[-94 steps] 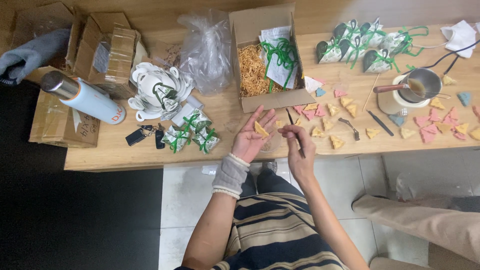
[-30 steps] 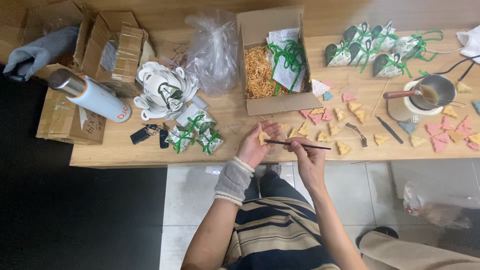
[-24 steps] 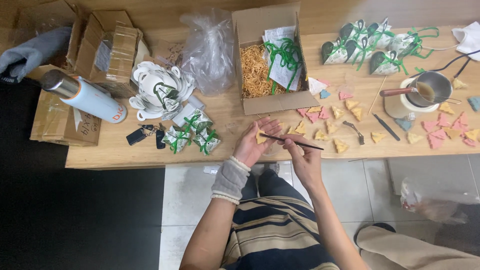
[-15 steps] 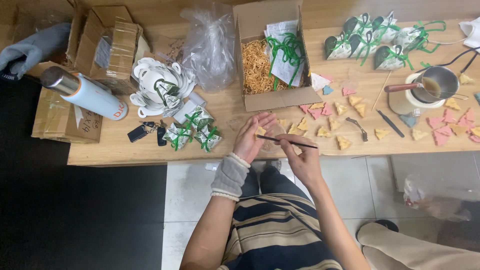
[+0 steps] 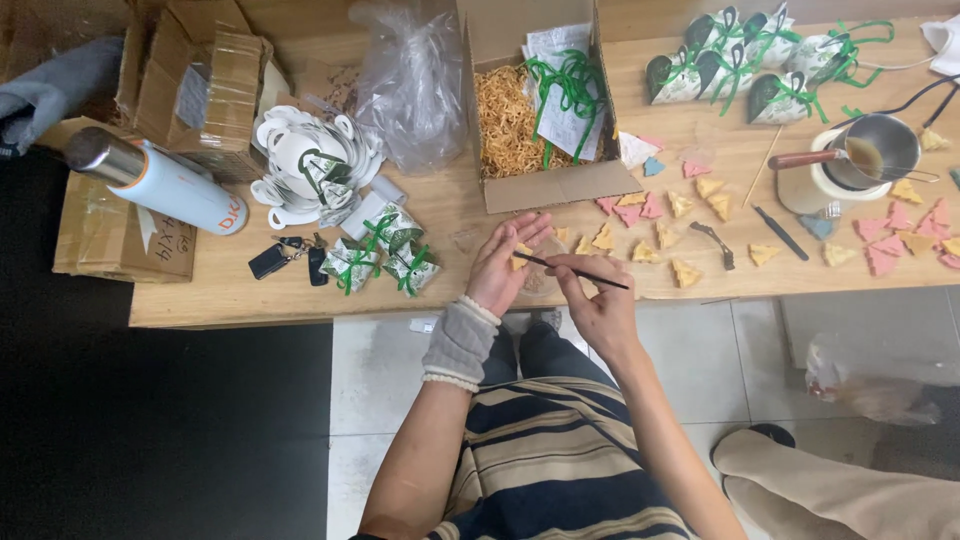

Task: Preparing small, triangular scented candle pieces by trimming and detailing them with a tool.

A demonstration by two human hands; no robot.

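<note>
My left hand (image 5: 505, 265) is raised palm-up over the front edge of the wooden table (image 5: 230, 295), with a small yellow triangular piece (image 5: 519, 258) resting in its fingers. My right hand (image 5: 594, 300) pinches a thin dark stick (image 5: 575, 271) whose tip touches that piece. A grey knitted cuff (image 5: 458, 342) covers my left wrist. Several more yellow, pink and blue triangular pieces (image 5: 685, 272) lie scattered on the table to the right.
An open cardboard box (image 5: 545, 185) holds straw filling and green ribbon. Green-ribboned pouches (image 5: 385, 262), keys (image 5: 285, 257), a white bottle (image 5: 165, 185), a clear bag (image 5: 415, 90), a small metal pot (image 5: 875, 150) and another person's leg (image 5: 850, 490) are around.
My left hand has turned the yellow piece slightly and my right hand has brought the stick's tip onto it. The view shifted a little; the table items stay put.
</note>
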